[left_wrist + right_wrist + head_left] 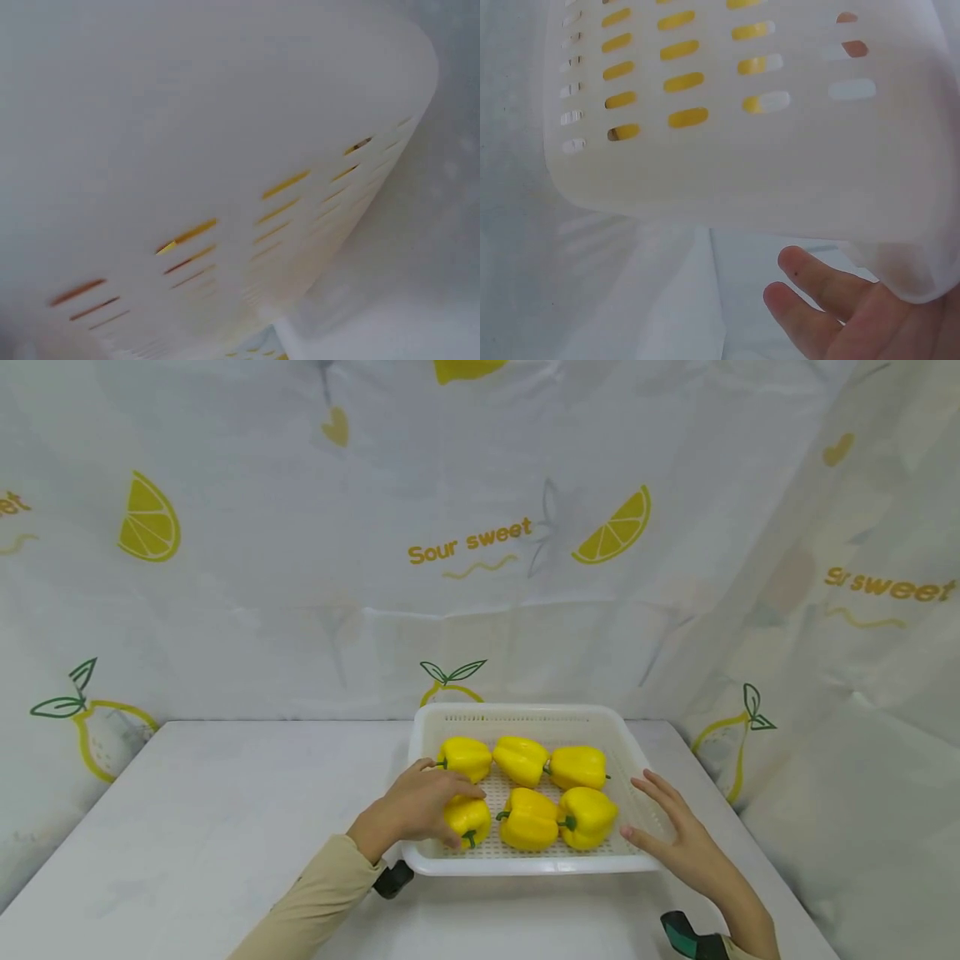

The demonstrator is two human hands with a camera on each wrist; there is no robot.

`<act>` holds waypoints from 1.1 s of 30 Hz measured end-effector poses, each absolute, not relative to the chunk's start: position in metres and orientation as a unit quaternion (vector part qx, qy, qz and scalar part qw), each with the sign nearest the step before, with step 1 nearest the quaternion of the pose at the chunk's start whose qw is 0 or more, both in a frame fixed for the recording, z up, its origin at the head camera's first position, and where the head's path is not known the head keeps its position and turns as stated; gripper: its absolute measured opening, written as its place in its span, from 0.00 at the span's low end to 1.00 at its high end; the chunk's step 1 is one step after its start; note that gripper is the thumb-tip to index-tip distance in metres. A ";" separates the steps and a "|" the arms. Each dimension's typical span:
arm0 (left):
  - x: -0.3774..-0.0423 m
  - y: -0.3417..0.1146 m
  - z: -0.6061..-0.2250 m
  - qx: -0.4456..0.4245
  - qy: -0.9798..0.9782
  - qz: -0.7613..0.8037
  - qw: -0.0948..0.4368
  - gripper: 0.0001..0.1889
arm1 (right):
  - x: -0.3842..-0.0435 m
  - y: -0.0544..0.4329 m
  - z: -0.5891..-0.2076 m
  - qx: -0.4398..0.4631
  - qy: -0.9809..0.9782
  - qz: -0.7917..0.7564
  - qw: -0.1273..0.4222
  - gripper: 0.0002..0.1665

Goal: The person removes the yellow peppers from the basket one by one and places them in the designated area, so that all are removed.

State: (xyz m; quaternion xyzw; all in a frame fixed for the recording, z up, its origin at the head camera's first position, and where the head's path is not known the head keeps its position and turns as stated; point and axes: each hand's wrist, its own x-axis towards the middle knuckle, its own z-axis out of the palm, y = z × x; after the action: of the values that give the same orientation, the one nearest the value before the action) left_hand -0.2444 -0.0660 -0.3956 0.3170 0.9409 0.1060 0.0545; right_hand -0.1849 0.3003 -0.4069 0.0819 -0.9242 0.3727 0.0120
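A white plastic basket (525, 866) with slotted walls holds several yellow bell peppers in two rows of three. My left hand (420, 806) reaches over the basket's left rim and holds the front-left yellow bell pepper (471, 817), thumb at its near side and fingers over its top. Beside the right rim, my right hand (686, 843) is spread with nothing in its grasp; the front-right pepper (588, 818) is the nearest to it. Extended fingers (817, 281) show past the basket's edge in the right wrist view. The left wrist view has only the slotted basket wall (225, 135), with the left hand hidden.
The basket stands on a white table (187, 835), toward its back edge. A white curtain (300, 568) with lemon prints hangs behind and along the right side. Dark straps (393, 878) sit at both wrists.
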 end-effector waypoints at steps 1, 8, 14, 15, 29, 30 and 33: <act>-0.244 -0.066 -0.395 0.318 0.941 0.105 0.054 0.36 | -0.185 0.300 -0.407 0.082 -0.924 0.373 0.013 0.44; -0.243 -0.066 -0.394 0.318 0.940 0.103 0.063 0.37 | -0.186 0.300 -0.407 0.084 -0.923 0.375 0.014 0.44; -0.245 -0.063 -0.392 0.311 0.942 0.094 0.084 0.39 | -0.186 0.301 -0.407 0.079 -0.924 0.374 0.010 0.45; -0.245 -0.063 -0.392 0.310 0.942 0.092 0.084 0.40 | -0.186 0.301 -0.407 0.078 -0.924 0.375 0.010 0.45; -0.244 -0.065 -0.398 0.316 0.942 0.102 0.052 0.38 | -0.186 0.301 -0.409 0.086 -0.922 0.377 0.022 0.42; -0.244 -0.066 -0.398 0.317 0.941 0.106 0.048 0.38 | -0.186 0.301 -0.409 0.086 -0.922 0.377 0.023 0.42; -0.245 -0.067 -0.400 0.321 0.938 0.123 0.036 0.38 | -0.185 0.301 -0.410 0.085 -0.925 0.369 0.027 0.42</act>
State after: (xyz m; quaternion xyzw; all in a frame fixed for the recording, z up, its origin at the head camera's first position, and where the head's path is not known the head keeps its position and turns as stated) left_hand -0.2448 -0.0673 -0.3997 0.3205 0.9385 0.1232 0.0360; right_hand -0.1853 0.3011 -0.4097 0.0855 -0.9249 0.3694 0.0270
